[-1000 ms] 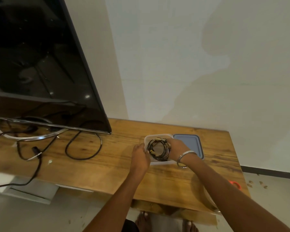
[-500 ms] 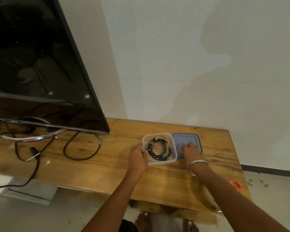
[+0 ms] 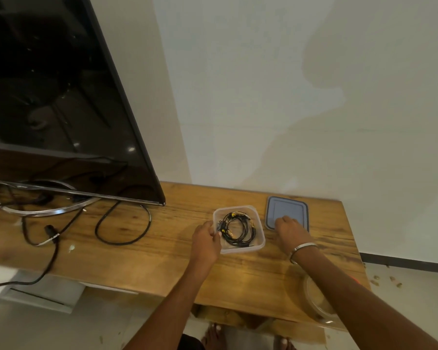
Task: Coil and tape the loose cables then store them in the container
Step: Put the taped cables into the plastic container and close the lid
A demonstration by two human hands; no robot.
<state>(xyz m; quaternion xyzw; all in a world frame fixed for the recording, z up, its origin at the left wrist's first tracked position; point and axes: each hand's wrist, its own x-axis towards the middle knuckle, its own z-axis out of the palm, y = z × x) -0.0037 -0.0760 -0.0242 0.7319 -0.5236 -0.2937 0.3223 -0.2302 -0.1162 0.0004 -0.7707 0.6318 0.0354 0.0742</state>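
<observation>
At the bottom edge, bare feet (image 3: 214, 337) show under the table, partly cut off by the frame. On the table's near right corner a clear round object (image 3: 316, 303) lies mostly hidden behind the right forearm, too covered to identify. The wooden table (image 3: 142, 269) runs leftward out of view.

The left hand (image 3: 205, 239) grips the near left rim of the clear container (image 3: 259, 242), thumb curled over the edge; its other fingers are hidden behind the hand. Inside the container lies the coil of black cables (image 3: 238, 229) with small yellow bits, resting on the bottom; whether tape holds it cannot be made out.

The right hand (image 3: 290, 231), with a metal bangle (image 3: 302, 248) at the wrist, rests on the near edge of the blue lid (image 3: 287, 210), which lies flat just right of the container. Its fingers bend down onto the lid, and whether they grasp the edge or only press it cannot be told.

Farther left, a loose black cable (image 3: 123, 223) loops on the wood beside the chrome stand (image 3: 43, 210) of a television (image 3: 56, 97), whose screen is cut off at top and left
</observation>
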